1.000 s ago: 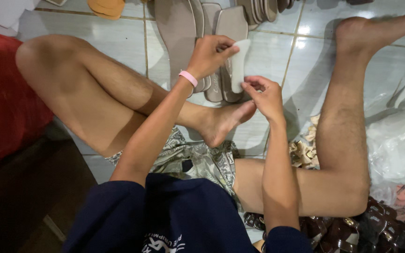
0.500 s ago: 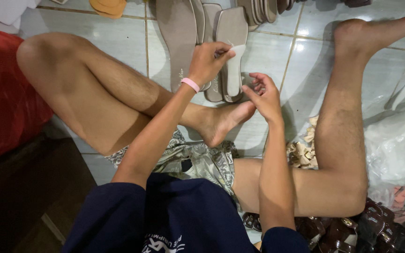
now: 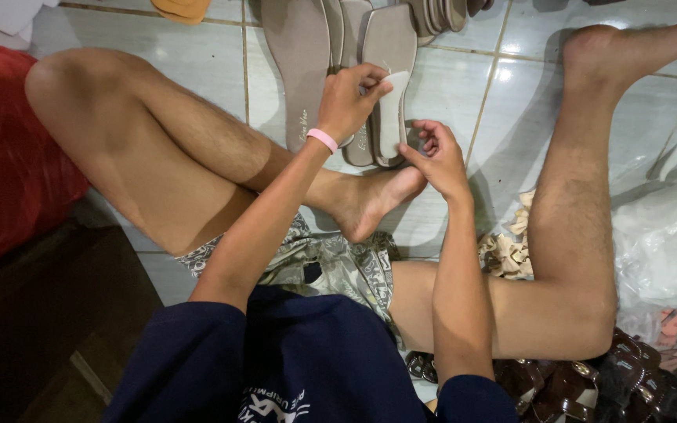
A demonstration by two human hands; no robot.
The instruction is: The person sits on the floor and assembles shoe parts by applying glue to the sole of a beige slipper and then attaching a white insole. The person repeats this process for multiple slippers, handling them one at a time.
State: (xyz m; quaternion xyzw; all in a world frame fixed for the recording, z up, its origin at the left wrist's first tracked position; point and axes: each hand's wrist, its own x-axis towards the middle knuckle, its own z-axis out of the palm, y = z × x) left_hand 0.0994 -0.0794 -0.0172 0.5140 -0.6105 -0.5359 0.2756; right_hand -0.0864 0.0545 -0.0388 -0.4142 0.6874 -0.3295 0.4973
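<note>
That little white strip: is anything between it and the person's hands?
No. The left hand already pinches the white strip at its top end, over the grey insole. The right hand sits just beside its lower end, nothing visible between.

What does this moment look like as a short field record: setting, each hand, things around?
setting: person seated on a tiled floor, legs spread, head camera looking down
left hand: left hand, pink wristband on the wrist, grip pinching a white strip at its top end
right hand: right hand, fingers curled near the strip's lower end; contact unclear
under the hands: grey-beige insoles laid side by side
right side: white plastic bag, brown sandals
left side: red cloth
</note>
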